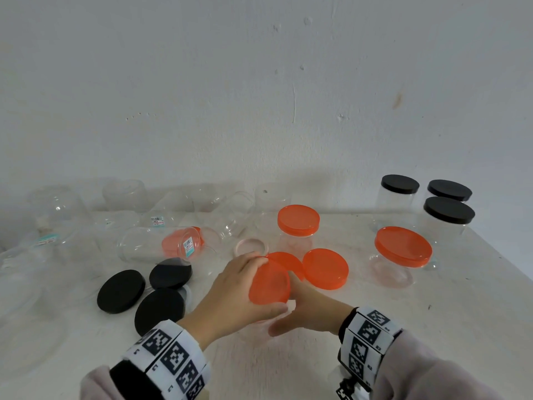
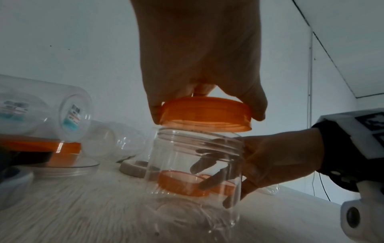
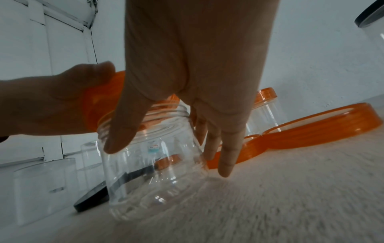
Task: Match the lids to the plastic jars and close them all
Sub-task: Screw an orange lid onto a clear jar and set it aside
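A person's left hand (image 1: 230, 295) grips an orange screw lid (image 1: 269, 281) by its rim, fingers and thumb curled round the edge, at the near centre of a white table (image 1: 418, 327). The lid is tilted, open side down, and sits just above the threaded mouth of a clear plastic jar (image 2: 195, 167); the left wrist view shows a slim gap at one side, while the other side is too hidden to judge. The jar stands mouth up, long axis close to vertical, leaning slightly in the right wrist view. The right hand (image 1: 308, 313) holds the jar by its wall, thumb on the near side and fingers spread round the far side, moderately open to the jar's width.

To the far left lie several open clear jars, one on its side (image 1: 161, 243) with its long axis running left to right. Three loose black lids (image 1: 121, 291) lie flat near the left. Just beyond the hands rest two loose orange lids (image 1: 326, 268), and behind them stands an orange-lidded jar (image 1: 298, 226). Further right is a wider orange-lidded jar (image 1: 402, 249), with three black-lidded jars (image 1: 399, 194) at the far right.
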The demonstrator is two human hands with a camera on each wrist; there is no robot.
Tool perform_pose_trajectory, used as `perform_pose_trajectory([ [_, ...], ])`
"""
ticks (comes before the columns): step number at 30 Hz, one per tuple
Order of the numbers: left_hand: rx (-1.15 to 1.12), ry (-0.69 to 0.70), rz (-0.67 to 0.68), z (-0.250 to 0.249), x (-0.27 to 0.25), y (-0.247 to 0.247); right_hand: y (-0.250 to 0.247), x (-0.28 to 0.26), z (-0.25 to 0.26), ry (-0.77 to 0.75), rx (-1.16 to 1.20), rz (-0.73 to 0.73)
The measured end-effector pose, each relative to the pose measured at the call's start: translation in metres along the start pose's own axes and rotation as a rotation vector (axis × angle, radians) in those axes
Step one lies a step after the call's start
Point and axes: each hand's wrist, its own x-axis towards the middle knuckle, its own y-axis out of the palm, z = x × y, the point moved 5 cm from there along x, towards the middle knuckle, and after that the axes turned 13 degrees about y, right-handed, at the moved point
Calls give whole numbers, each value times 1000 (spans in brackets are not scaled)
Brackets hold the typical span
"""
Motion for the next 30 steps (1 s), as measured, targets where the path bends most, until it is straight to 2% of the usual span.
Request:
perform_pose_trajectory([
  [8,121,-27,2,5,2,4,4,-1,-4,16,-24,-10],
  [17,115,-36,74,14,-7,8,2,2,-7,59,-111,-16],
  [21,3,-44,105,18,-9,9,-5,-1,0,41,-132,-16],
  [25,-269,-141,99,30,-18,3,-17,-6,18,13,-187,-10],
  [30,-548,-236,162,49,-32,11,-15,-8,50,-33,-393,5],
])
